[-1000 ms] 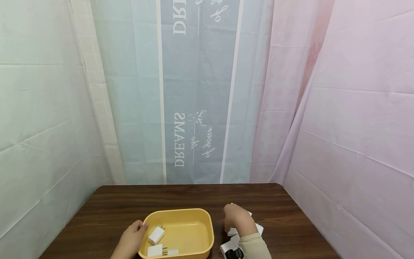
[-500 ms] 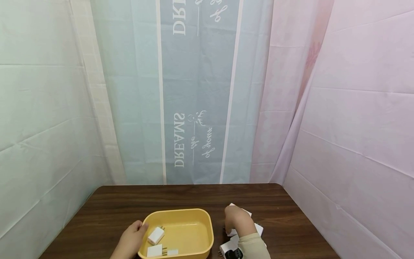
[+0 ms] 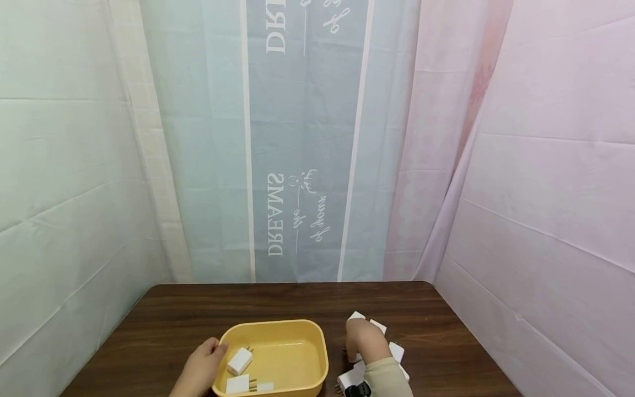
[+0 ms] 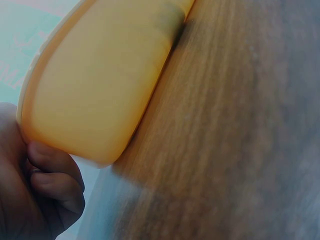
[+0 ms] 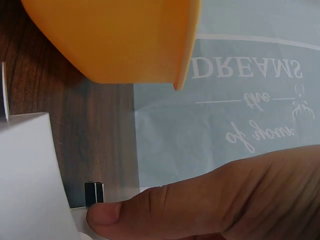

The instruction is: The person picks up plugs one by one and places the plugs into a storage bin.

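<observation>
The right hand rests its thumb on a white plug just beneath it, prongs pointing left; its fingers are hidden, so I can't tell whether it grips. Left of it lies the yellow tub, its wall between, its far side held by the left hand. Other white plugs and a black plug crowd round the right hand

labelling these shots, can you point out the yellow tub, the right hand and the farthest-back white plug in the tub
Yellow tub (image 3: pixel 290 361): head view, bare inside floor.
Right hand (image 3: pixel 367 338): head view, back of the hand.
Farthest-back white plug (image 3: pixel 239 362): head view, middle of its white body.
</observation>
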`<action>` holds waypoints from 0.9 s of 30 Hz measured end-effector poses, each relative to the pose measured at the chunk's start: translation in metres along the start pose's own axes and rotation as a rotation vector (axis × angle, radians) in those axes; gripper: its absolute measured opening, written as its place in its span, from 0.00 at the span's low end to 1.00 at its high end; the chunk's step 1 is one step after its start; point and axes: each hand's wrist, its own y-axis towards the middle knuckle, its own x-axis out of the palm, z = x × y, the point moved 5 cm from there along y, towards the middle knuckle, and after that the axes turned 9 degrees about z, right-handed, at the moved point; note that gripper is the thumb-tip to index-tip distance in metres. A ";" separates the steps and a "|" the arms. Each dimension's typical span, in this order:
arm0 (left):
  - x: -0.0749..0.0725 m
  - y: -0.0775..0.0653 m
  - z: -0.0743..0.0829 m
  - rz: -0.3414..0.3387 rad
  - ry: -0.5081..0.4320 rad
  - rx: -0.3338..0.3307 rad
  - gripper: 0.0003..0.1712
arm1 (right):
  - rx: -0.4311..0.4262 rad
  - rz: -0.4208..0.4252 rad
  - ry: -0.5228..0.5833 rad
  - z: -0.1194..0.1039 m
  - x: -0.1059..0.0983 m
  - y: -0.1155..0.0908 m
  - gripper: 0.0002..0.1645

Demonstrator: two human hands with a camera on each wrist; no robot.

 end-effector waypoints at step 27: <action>0.000 -0.001 0.000 0.010 0.005 0.015 0.19 | -0.027 0.079 -0.088 -0.003 0.007 0.005 0.16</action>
